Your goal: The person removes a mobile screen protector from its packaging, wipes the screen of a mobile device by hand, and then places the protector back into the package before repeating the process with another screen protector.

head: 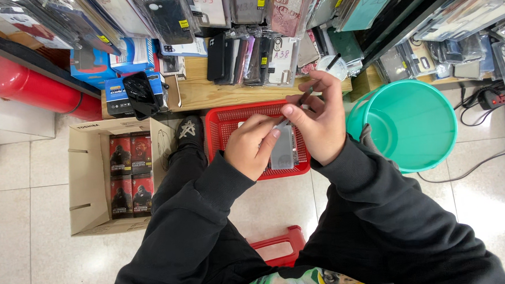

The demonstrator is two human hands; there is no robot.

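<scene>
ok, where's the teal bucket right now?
Head view, right side: the teal bucket sits on the floor beside the red basket, just right of the right hand.

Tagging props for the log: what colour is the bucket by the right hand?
Teal green, plain; the bucket shows best in the head view.

Open cardboard box [88,185] left, red-black packs [131,176] inside; blue boxes [123,74] above; clear-bagged cases [259,58] on shelf.
</scene>
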